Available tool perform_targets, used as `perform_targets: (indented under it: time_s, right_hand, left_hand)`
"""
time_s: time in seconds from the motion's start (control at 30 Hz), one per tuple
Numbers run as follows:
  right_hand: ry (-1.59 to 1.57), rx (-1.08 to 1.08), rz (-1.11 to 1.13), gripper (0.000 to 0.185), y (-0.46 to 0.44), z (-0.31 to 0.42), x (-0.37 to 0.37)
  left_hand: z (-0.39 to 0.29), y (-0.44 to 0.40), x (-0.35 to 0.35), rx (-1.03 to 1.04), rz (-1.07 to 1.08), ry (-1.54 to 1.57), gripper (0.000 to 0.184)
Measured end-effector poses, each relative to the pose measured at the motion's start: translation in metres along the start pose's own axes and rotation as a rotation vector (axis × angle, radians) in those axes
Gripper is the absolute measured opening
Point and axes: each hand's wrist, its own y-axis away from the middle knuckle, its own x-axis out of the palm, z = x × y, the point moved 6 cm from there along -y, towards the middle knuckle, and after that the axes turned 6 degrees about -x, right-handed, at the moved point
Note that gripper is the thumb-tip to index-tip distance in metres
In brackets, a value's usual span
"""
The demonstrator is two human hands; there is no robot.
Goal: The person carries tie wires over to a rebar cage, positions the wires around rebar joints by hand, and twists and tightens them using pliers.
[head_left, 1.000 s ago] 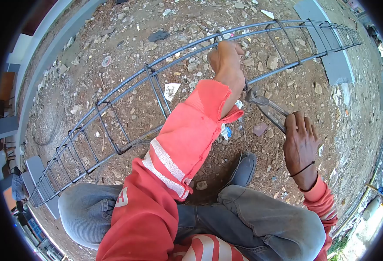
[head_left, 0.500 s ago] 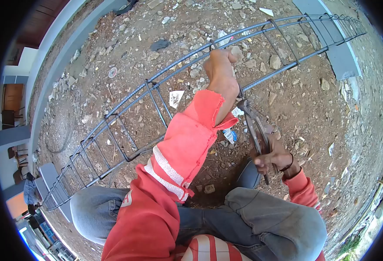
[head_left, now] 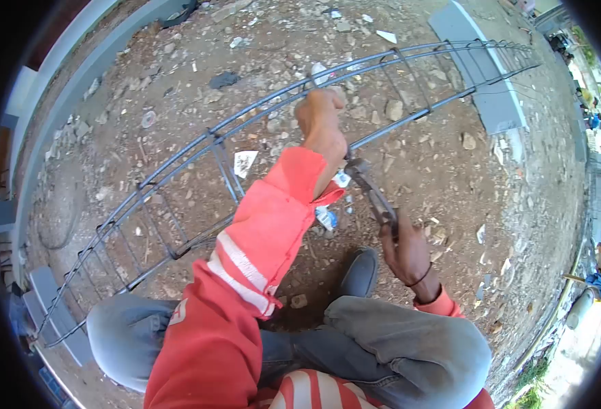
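Observation:
A long cage of steel bars [head_left: 178, 160] with square wire stirrups curves across the view. My left hand [head_left: 319, 116] is closed around a stirrup at the cage's upper bars, right of the middle of the view. Below and to the right, my right hand [head_left: 406, 251] is wrapped round the handles of metal pincers [head_left: 371, 189]. The pincers' head is at the lower bar, just under my left wrist. My wrist and sleeve hide part of that bar and whatever the jaws touch.
Grey blocks lie under the cage at the upper right [head_left: 481, 75] and lower left [head_left: 58, 313]. Rubble and small stones cover the ground. A blue-and-white scrap [head_left: 326, 217] lies below the bars. My shoe [head_left: 358, 273] is near the pincers.
The pincers' handles swung inward, then back out to the right, with my right hand on them throughout. My left hand stays at the stirrup. The whole view has shifted a little.

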Motion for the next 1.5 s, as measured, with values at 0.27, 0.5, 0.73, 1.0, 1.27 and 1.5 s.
perform_targets:
  time_s: [0.27,0.5,0.73,1.0,1.27,1.5]
  right_hand:
    - [-1.013,0.201,0.541,0.047,-0.002,0.001,0.024]
    - [0.336,-0.218,-0.259,0.014,-0.001,0.017,-0.001]
    - [0.389,-0.280,-0.163,0.030,-0.001,0.033,-0.013]
    - [0.395,-0.129,-0.122,0.017,-0.008,0.018,-0.011]
    - [-0.009,-0.426,-0.375,0.016,-0.073,-0.052,0.054]
    - [-0.411,-0.342,0.081,0.030,-0.031,-0.025,0.038]
  left_hand:
    - [0.017,-0.006,0.001,-0.182,0.011,-0.094,0.042]
    - [0.007,0.003,0.000,-0.146,-0.037,-0.031,0.042]
    - [0.004,0.011,0.001,-0.199,0.121,-0.065,0.031]
    - [-0.004,0.015,-0.002,-0.160,0.042,0.029,0.018]
    - [-0.002,0.001,-0.004,-0.016,0.066,-0.068,0.013]
    - [0.015,-0.026,-0.010,-0.054,0.046,-0.117,0.009]
